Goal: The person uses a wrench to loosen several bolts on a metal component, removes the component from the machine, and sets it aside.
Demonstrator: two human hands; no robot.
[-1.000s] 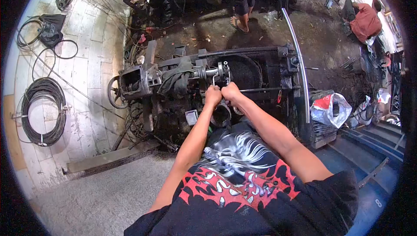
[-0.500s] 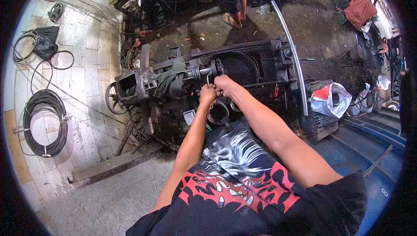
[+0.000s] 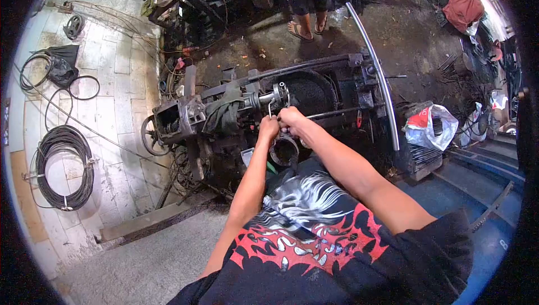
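Observation:
My left hand [image 3: 269, 128] is closed around the lower end of a thin bent metal rod [image 3: 271, 108]. The rod's upper end reaches the round metal collar [image 3: 279, 91] on the shaft of a greasy machine [image 3: 188, 115]. Right beside it, my right hand [image 3: 291, 117] is also closed, just below the collar; its fingers hide what they grip. A dark cloth [image 3: 225, 105] drapes over the machine left of the collar. Below my hands is a dark metal ring [image 3: 284, 152].
A long shiny tube [image 3: 375, 69] lies across the machine's right end. A white and red bag [image 3: 431, 128] sits to the right. Coiled black cable [image 3: 64, 167] rests on the left floor. One person stands beyond the machine; another person [image 3: 463, 4] is low at far right.
The view has shifted slightly. My hands stay together at the collar, and more of the bent rod shows. The standing person's feet are now farther apart.

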